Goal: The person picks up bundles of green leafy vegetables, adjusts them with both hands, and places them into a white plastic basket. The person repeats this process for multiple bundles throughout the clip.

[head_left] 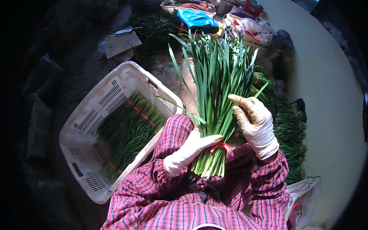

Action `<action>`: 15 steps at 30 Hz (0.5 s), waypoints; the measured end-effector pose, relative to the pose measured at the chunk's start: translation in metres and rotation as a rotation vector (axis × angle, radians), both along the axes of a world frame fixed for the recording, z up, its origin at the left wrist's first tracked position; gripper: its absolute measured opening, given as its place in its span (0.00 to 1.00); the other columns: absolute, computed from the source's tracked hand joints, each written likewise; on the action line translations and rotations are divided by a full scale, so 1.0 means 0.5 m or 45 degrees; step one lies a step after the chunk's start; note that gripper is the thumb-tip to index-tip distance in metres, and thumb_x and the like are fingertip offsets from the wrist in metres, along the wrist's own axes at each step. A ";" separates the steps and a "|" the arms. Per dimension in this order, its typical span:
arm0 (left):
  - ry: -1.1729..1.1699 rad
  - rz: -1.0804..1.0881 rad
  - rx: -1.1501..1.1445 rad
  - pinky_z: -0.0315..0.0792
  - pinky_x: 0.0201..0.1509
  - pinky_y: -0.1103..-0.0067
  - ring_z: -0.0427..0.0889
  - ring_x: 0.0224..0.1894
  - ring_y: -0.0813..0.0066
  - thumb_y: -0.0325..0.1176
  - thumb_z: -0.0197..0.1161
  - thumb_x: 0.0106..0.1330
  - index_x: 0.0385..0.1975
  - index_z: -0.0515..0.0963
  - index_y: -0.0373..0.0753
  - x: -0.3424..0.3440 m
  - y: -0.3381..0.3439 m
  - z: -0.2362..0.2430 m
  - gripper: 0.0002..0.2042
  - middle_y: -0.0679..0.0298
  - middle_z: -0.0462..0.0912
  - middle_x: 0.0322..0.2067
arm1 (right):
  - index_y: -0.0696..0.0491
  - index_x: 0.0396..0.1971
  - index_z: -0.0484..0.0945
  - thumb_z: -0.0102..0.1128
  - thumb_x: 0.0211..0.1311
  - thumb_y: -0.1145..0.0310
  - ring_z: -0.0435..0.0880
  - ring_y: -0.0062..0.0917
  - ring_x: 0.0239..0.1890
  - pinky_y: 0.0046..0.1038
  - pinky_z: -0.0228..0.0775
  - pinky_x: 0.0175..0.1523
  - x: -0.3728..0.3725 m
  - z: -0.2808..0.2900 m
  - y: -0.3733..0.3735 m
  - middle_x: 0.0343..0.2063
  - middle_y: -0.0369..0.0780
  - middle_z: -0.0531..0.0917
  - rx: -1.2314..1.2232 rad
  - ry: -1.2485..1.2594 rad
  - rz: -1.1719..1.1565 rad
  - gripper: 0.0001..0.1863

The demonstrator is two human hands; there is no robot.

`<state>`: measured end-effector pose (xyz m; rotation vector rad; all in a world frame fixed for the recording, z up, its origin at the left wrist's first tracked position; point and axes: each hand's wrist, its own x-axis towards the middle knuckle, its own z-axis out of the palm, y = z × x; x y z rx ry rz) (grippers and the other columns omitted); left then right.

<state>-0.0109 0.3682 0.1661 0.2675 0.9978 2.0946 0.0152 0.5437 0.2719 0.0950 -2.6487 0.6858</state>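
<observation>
A bundle of long flat green leaves, like garlic chives (218, 88), stands upright in front of me, pale stem ends down. A red tie (221, 146) circles it near the stems. My left hand (191, 147), in a stained white glove, grips the bundle at the tie, thumb across the front. Beside the leaves on the right is my right hand (256, 122), gloved too, its fingers bent and apart. One leaf tip pokes out past its knuckles; whether the hand touches it is hidden.
At my left a white slatted crate (92, 96) holds tied green bundles (130, 130). More bundles (289, 134) are stacked at the right beside a pale wall-like surface (326, 115). Farther off are a small stool (122, 43), a blue plastic bag (196, 20) and cluttered boxes.
</observation>
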 end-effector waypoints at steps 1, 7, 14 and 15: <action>0.042 0.022 0.042 0.75 0.45 0.81 0.79 0.40 0.81 0.31 0.65 0.62 0.53 0.69 0.34 0.004 0.006 -0.003 0.21 0.66 0.79 0.41 | 0.49 0.44 0.82 0.63 0.58 0.67 0.81 0.29 0.30 0.26 0.74 0.38 -0.013 0.010 -0.005 0.28 0.38 0.81 0.243 -0.090 -0.053 0.13; 0.173 -0.103 -0.183 0.73 0.43 0.82 0.77 0.38 0.84 0.32 0.67 0.61 0.48 0.73 0.36 0.013 0.010 -0.017 0.17 0.68 0.80 0.37 | 0.48 0.35 0.82 0.64 0.56 0.62 0.84 0.29 0.32 0.27 0.75 0.37 -0.048 -0.001 0.005 0.28 0.36 0.84 0.247 -0.119 0.050 0.09; 0.070 -0.198 -0.036 0.73 0.41 0.82 0.78 0.36 0.83 0.36 0.66 0.62 0.45 0.75 0.36 0.016 0.013 -0.024 0.15 0.68 0.80 0.35 | 0.48 0.31 0.77 0.61 0.61 0.60 0.83 0.32 0.25 0.31 0.73 0.31 -0.054 -0.042 0.000 0.23 0.37 0.83 0.376 -0.150 -0.146 0.08; 0.056 -0.181 -0.025 0.72 0.42 0.82 0.77 0.37 0.83 0.36 0.66 0.62 0.46 0.75 0.36 0.018 0.013 -0.022 0.16 0.68 0.80 0.36 | 0.48 0.32 0.78 0.61 0.61 0.61 0.83 0.32 0.25 0.30 0.73 0.30 -0.060 -0.044 -0.002 0.23 0.39 0.83 0.385 -0.124 -0.165 0.07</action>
